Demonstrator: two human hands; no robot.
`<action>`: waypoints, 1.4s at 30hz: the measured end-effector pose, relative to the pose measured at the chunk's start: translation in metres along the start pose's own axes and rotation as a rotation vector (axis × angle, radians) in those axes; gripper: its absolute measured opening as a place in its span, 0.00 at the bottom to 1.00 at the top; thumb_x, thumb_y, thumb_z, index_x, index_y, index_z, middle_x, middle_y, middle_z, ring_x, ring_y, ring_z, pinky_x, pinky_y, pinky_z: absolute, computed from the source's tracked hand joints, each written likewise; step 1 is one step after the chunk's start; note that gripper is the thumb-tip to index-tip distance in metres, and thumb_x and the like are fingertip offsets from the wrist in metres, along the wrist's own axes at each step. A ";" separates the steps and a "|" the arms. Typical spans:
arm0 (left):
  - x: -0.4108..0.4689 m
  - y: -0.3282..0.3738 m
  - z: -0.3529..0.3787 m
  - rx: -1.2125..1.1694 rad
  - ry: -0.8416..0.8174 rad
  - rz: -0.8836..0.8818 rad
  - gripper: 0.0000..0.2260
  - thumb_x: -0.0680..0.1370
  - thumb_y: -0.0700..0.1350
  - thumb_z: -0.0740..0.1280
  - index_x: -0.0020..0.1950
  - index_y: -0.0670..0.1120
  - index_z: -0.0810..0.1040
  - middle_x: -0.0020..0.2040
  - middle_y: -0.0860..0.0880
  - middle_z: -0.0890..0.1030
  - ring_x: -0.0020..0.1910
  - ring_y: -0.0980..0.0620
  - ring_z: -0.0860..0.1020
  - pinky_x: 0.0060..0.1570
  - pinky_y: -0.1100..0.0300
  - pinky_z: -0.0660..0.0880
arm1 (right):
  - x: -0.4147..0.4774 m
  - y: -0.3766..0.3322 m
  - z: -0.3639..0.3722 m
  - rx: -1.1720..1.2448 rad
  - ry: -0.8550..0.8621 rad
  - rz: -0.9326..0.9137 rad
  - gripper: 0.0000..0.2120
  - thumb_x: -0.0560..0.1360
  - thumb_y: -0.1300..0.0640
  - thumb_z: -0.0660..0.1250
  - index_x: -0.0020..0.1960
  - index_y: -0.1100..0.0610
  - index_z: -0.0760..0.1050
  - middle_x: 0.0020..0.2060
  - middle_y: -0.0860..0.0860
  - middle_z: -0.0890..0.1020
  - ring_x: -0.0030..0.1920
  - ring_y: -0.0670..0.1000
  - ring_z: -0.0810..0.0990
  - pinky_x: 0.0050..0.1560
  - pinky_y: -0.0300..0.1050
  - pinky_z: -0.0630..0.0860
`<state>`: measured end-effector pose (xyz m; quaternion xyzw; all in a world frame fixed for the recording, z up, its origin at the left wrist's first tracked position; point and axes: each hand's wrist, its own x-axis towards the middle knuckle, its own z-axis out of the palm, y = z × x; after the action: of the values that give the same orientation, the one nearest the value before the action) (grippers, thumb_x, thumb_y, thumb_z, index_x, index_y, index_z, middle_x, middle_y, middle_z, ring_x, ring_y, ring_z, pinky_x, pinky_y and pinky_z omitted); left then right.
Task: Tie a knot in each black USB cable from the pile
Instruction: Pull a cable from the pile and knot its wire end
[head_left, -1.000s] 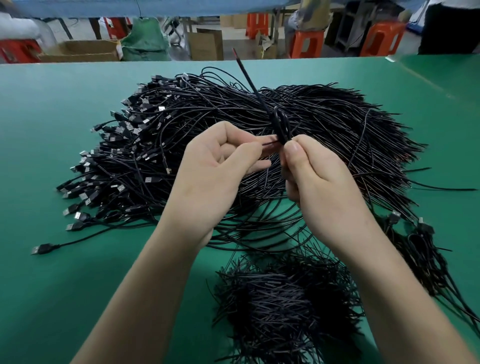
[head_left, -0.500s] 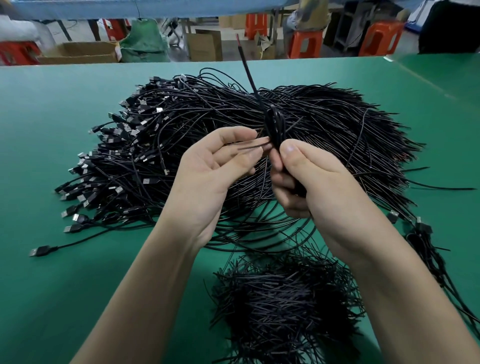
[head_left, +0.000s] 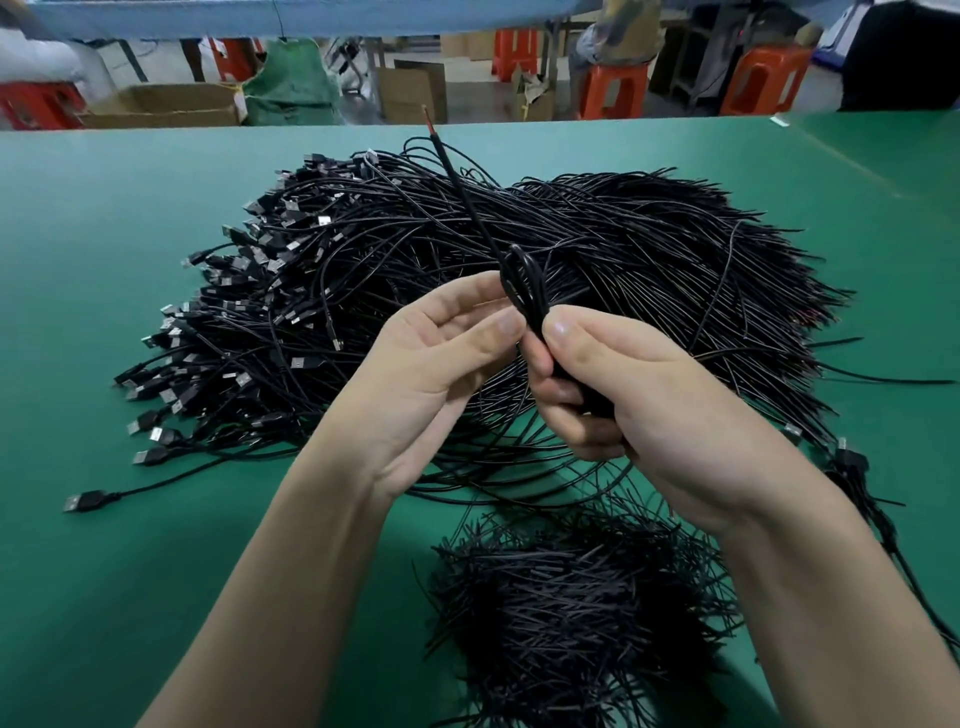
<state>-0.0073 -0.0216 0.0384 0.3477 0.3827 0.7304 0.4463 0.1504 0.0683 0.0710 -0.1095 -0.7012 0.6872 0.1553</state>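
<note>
Glossy black plastic cables (head_left: 597, 249), matt green tabletop (head_left: 104, 260)

Your right hand (head_left: 639, 395) curled tight around a looped cable (head_left: 525, 283), thumb on top, while your left hand (head_left: 431, 364) stood beside it, palm inward and fingers relaxed.

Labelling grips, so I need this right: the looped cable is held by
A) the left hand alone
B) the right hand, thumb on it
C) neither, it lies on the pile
B: the right hand grips the cable just below its loop, thumb pressed on it; the left hand is open beside it.
</note>
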 end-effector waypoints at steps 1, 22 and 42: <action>-0.001 0.000 0.000 -0.031 -0.015 -0.008 0.17 0.69 0.45 0.80 0.57 0.46 0.85 0.49 0.49 0.87 0.49 0.56 0.84 0.56 0.62 0.79 | 0.000 0.000 0.000 0.004 -0.008 0.000 0.15 0.87 0.54 0.53 0.45 0.58 0.69 0.32 0.48 0.64 0.28 0.47 0.58 0.27 0.38 0.55; -0.003 0.003 0.002 0.124 -0.144 0.058 0.17 0.78 0.46 0.74 0.67 0.49 0.83 0.62 0.43 0.85 0.54 0.57 0.84 0.64 0.60 0.76 | 0.004 0.008 0.000 0.297 -0.022 0.091 0.15 0.85 0.50 0.56 0.43 0.55 0.70 0.32 0.48 0.67 0.21 0.43 0.63 0.23 0.37 0.59; -0.003 -0.006 0.013 0.101 0.010 0.197 0.09 0.77 0.39 0.74 0.55 0.49 0.88 0.41 0.47 0.87 0.45 0.55 0.85 0.60 0.60 0.78 | 0.002 0.007 -0.007 0.334 -0.086 0.079 0.15 0.84 0.49 0.58 0.42 0.53 0.74 0.31 0.47 0.67 0.21 0.42 0.61 0.26 0.36 0.56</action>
<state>0.0074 -0.0187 0.0388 0.4021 0.3852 0.7521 0.3526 0.1511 0.0756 0.0645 -0.0799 -0.5784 0.8037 0.1140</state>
